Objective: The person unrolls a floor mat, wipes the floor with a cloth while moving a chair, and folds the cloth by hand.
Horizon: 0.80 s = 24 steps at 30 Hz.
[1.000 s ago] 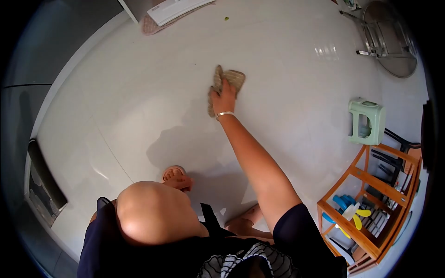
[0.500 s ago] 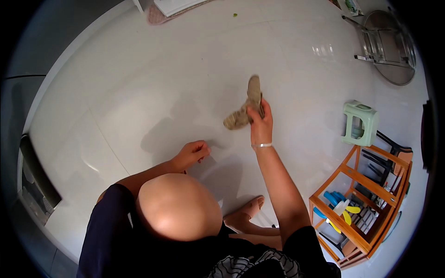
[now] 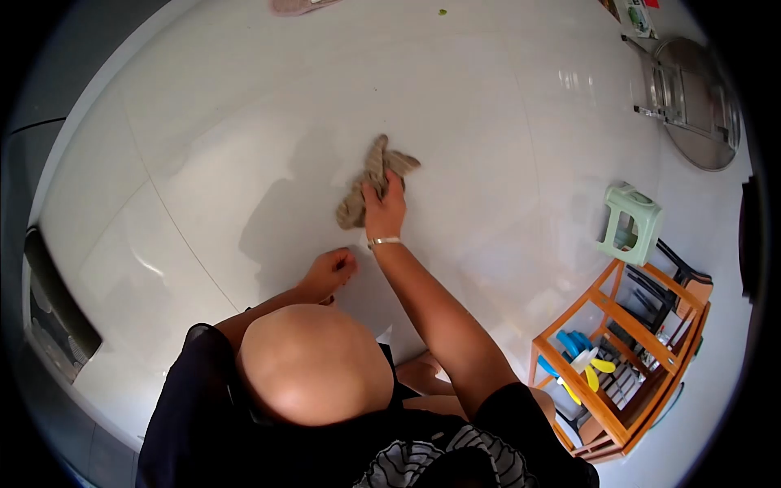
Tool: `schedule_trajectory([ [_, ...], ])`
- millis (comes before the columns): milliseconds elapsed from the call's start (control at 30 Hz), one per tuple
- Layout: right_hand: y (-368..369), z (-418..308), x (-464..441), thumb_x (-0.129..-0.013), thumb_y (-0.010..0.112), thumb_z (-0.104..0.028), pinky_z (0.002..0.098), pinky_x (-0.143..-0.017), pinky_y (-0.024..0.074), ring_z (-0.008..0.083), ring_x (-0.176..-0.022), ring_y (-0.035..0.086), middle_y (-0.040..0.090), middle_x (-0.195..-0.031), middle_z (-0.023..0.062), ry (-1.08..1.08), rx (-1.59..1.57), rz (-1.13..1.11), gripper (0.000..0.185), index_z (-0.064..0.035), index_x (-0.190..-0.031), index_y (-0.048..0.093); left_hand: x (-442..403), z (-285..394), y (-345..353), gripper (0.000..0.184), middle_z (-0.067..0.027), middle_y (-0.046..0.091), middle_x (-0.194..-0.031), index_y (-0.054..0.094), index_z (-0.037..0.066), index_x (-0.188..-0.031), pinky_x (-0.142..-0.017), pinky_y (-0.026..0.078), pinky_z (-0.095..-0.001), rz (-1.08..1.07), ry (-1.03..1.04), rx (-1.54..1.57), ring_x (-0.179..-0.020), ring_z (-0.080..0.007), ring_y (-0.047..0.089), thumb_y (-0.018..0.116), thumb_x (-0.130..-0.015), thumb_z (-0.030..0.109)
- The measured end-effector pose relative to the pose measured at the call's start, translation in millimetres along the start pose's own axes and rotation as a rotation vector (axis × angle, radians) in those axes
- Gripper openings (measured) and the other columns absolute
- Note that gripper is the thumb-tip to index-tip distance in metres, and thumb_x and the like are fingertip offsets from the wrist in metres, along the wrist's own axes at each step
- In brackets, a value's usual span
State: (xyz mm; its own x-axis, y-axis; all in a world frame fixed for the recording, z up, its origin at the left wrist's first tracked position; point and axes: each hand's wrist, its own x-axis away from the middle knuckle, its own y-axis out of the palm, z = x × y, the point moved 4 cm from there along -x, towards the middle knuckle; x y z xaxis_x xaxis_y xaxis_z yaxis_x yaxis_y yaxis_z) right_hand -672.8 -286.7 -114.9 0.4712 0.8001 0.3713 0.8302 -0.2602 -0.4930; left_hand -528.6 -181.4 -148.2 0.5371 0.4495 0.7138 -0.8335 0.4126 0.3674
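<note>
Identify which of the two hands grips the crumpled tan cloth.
The right hand, with the pale bracelet; the left hand, near the bare knee, doesn't touch the tan cloth.

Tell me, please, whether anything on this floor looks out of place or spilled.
One small thing: a green scrap lies by itself on the pale floor, beyond the brown cloth in the right hand. It looks like stray litter, though it is too small to identify. I see no clear spill.
</note>
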Motion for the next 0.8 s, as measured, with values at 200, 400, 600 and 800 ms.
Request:
schedule_trajectory([
  [200,22,-64,-65,-0.087,0.060,-0.011,0.0352,-0.095,0.0437,0.0260,-0.108,0.055,0.058,-0.119,0.0126,0.169,-0.437,-0.110,0.044,0.0027,-0.127,0.050,-14,60,-25,0.021,-0.0020,0.055,-0.065,0.056,0.001,-0.080,-0.055,0.043,-0.0256,0.109,0.186,-0.054,-0.058,-0.0085,0.051,0.058,-0.093,0.017],
  [400,-73,-75,-76,-0.082,0.050,-0.008,0.0389,-0.092,0.0470,0.0246,-0.106,0.055,0.056,-0.115,0.0114,0.089,-0.864,-0.078,0.043,-0.0008,-0.124,0.050,-21,73,-27,0.027,-0.0051,0.058,-0.062,0.056,0.000,-0.075,-0.051,0.048,-0.0290,0.138,0.128,0.046,-0.052,-0.0122,0.057,0.059,-0.093,0.020],
  [600,-175,-24,-97,-0.082,0.056,-0.002,0.0343,-0.082,0.0507,0.0194,-0.094,0.059,0.062,-0.102,0.0077,0.148,-0.648,0.367,0.031,-0.0029,-0.114,0.060,-27,79,-27,0.026,-0.0056,0.059,-0.059,0.057,0.001,-0.075,-0.051,0.049,-0.0291,0.216,0.088,-0.100,-0.052,-0.0140,0.060,0.058,-0.093,0.021],
  [800,-161,60,-161,-0.083,0.058,-0.012,0.0349,-0.085,0.0498,0.0249,-0.094,0.062,0.064,-0.109,0.0142,0.251,0.087,0.370,0.040,0.0042,-0.120,0.057,-18,84,-29,0.024,-0.0054,0.059,-0.060,0.056,0.002,-0.075,-0.053,0.048,-0.0295,0.176,-0.009,-0.085,-0.054,-0.0135,0.059,0.056,-0.093,0.018],
])
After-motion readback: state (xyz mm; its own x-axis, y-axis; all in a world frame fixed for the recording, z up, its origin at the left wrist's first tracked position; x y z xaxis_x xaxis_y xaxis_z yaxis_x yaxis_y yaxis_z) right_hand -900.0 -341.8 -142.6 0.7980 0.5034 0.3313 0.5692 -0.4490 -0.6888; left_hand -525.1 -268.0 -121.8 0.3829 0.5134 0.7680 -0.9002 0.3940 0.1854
